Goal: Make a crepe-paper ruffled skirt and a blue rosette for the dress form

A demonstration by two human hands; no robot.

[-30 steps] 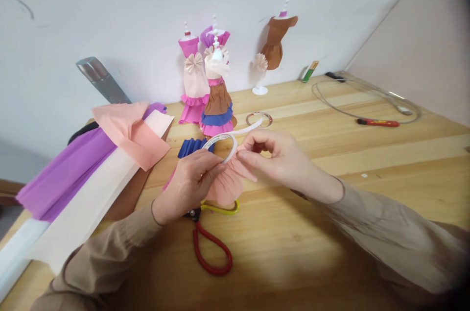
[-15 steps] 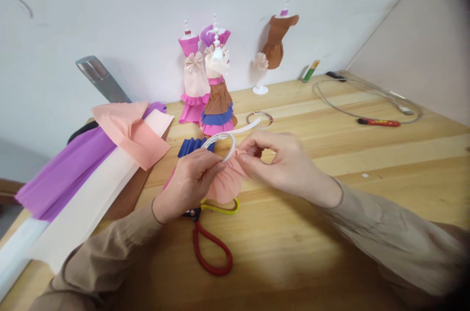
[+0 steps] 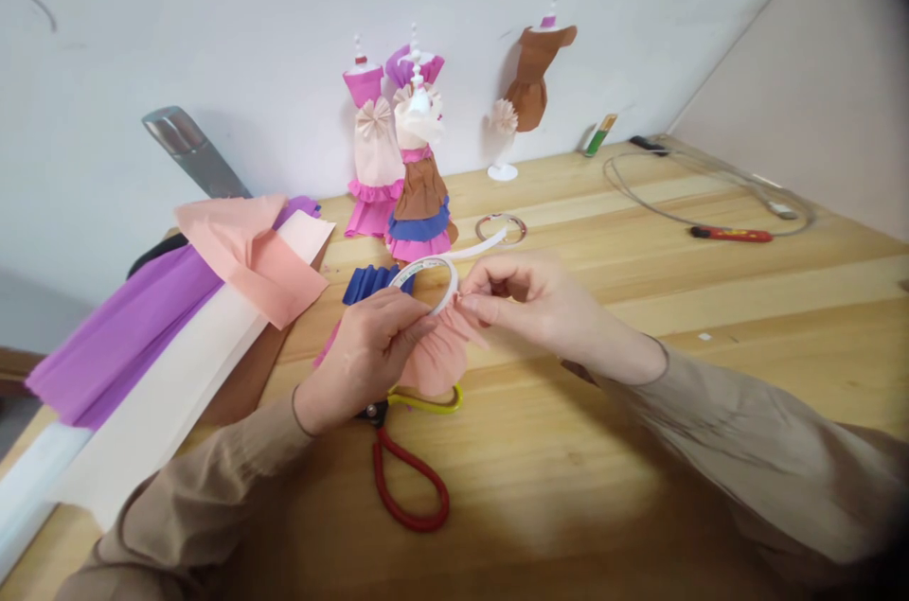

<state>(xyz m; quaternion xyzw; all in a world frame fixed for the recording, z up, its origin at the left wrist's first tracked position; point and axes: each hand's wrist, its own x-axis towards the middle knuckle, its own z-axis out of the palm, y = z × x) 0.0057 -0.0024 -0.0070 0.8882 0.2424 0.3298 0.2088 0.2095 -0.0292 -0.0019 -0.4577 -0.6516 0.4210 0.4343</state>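
Observation:
Between my hands hangs a gathered piece of peach crepe paper [image 3: 435,360], pleated along its top. My left hand [image 3: 365,345] is closed, pinching the paper's left side with a roll of white double-sided tape [image 3: 453,284] standing against it. A loose end of the tape sticks out to the right above the paper. My right hand [image 3: 536,308] pinches the paper's upper right edge between thumb and finger. Beneath the paper lies a pair of scissors [image 3: 412,492] with one red and one yellow handle loop, its blades hidden by my left hand and sleeve.
Crepe paper sheets [image 3: 134,336] pile up at left beside a grey cylinder [image 3: 195,151]. Small dress forms in paper dresses [image 3: 418,189] stand near the wall, a brown one [image 3: 532,76] farther right. Blue pleated paper [image 3: 369,282], a wire coil [image 3: 502,229], a red-handled cutter [image 3: 735,234] and a cable lie around.
My right hand has shifted slightly left along the gathered top edge, and the paper's right corner now flares out below its fingers. My left hand stays almost still.

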